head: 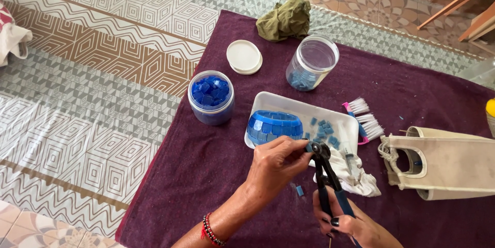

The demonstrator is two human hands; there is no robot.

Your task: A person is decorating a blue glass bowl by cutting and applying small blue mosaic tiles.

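Observation:
My left hand (276, 168) pinches a small blue tile piece (308, 147) at its fingertips and holds it in the jaws of black nippers with blue handles (326, 176). My right hand (356, 225) grips the nipper handles from below. Just behind the hands stands a white tray (289, 104) holding a blue mosaic-covered bowl (274, 125) and several loose light-blue tile pieces (324, 130). One more blue piece (299, 190) lies on the purple cloth (206, 176) between my wrists.
A jar of dark-blue tiles (211, 97), its white lid (244, 56), a tilted clear jar with a few pale-blue tiles (311, 63), a green rag (285, 19), two brushes (365, 119), a white rag (356, 176) and a beige bag (443, 163) lie on the cloth. Patterned flooring lies left.

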